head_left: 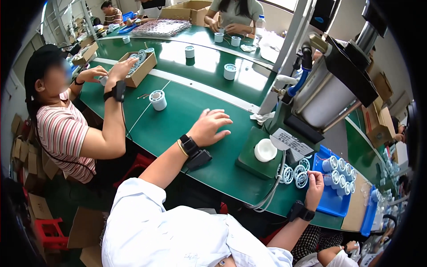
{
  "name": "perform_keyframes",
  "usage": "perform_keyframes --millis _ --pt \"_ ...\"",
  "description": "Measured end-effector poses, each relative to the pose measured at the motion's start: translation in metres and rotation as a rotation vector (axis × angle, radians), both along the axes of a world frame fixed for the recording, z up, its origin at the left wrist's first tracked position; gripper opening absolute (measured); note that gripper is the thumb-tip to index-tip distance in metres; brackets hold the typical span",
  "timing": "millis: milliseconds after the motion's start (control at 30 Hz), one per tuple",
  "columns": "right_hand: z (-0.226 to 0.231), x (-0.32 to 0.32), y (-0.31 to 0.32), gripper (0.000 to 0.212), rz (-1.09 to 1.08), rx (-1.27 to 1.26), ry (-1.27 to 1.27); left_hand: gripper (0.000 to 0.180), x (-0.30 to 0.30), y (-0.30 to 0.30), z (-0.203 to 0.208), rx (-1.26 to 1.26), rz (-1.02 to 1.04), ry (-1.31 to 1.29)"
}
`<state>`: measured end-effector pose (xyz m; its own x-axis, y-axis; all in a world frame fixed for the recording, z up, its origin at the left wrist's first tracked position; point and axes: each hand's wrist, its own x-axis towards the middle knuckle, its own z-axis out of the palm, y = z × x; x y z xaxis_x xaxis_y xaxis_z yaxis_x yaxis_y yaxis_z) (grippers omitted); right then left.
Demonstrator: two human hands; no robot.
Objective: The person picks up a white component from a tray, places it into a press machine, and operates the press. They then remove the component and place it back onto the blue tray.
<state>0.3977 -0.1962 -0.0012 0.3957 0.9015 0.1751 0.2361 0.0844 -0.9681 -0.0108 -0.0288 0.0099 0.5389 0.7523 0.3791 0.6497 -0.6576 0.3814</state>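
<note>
My left hand hovers over or rests on the green tabletop, fingers spread and nothing in them. Beyond it to the left, a light-blue cylindrical part stands upright on the table. My right hand is at the near edge of a blue tray, its fingertips pinched together. What they hold, if anything, is too small to make out. Several light-blue rings lie loose beside these fingers. In the tray, several light-blue cylindrical parts stand in rows. Between my hands, a press rises above a round white fixture.
Grey cables hang over the table edge beside the press base. To my left, a co-worker reaches by a cardboard box of rings. Another person works across the conveyor, where more cylinders stand. A second blue tray is at far right.
</note>
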Motion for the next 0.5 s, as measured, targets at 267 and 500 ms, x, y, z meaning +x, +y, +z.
perform_keyframes --millis 267,500 --pt "0.002 -0.003 0.000 0.011 -0.001 0.039 -0.054 0.044 -0.155 0.034 0.009 0.206 0.769 0.297" --pt "0.000 -0.003 0.001 0.012 -0.033 0.029 -0.044 0.057 -0.113 -0.003 0.028 -0.137 0.395 0.132"
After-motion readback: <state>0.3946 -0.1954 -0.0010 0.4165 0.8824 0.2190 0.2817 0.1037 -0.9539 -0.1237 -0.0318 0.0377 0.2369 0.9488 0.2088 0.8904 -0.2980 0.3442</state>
